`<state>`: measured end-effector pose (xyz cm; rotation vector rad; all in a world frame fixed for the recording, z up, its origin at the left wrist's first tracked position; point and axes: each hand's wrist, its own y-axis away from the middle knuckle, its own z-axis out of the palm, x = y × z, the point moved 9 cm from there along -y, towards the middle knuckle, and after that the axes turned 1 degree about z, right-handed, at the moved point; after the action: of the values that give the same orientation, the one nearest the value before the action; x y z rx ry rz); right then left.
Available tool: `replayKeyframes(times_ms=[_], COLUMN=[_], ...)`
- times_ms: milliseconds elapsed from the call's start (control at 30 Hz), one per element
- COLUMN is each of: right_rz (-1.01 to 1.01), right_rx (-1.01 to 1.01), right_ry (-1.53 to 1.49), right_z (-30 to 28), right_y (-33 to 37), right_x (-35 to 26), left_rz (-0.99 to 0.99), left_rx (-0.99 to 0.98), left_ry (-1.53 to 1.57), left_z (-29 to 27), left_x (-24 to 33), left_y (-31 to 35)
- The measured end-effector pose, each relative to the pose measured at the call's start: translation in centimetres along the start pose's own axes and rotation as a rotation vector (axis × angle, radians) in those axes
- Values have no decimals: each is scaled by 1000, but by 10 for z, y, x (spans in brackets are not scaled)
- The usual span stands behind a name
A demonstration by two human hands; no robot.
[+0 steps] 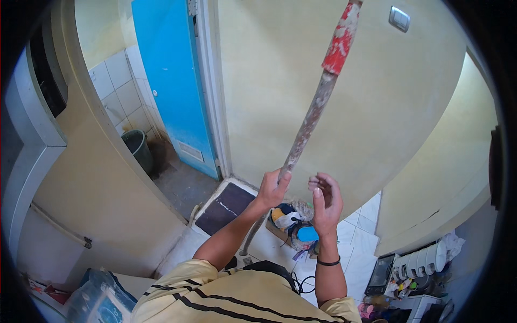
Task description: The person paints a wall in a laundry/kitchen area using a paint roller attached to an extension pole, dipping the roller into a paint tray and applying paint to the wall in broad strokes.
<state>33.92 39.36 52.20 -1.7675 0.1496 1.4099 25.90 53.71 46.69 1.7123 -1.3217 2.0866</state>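
My left hand is wrapped round a long grey pole spattered with white. The pole tilts up and to the right, and its upper part has a red sleeve, also spattered white. Beyond the sleeve, the top end runs out of view. Below my left hand, the pole's lower end reaches down beside my forearm. My right hand is raised just right of the pole, apart from it. Its fingers are loosely curled, with a gap to the thumb and nothing held.
A plain cream wall with a switch stands ahead. To the left are a blue door, a dark green bucket and a raised threshold. A box of clutter sits on white floor tiles; a loaded dish rack is at right.
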Motion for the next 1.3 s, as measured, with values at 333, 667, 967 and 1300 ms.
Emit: replayKeyframes(times_ms=[333,667,967,1300], right_rz=[-21,-32,-110,330], right_rx=[-115,-51,128,397], right_ry=[-173,-55,445,-1046], right_z=[94,89,-3,-67], right_y=[-37,-47,59,95], right_x=[-14,-2,14,75], left_rz=[58,14,-203,-343], left_rx=[-15,55,-115,-6], left_ry=[-133,33,471,849], left_z=[-34,-21,78,152], left_x=[-20,-41,-8,82], left_y=[23,16,-63,-96])
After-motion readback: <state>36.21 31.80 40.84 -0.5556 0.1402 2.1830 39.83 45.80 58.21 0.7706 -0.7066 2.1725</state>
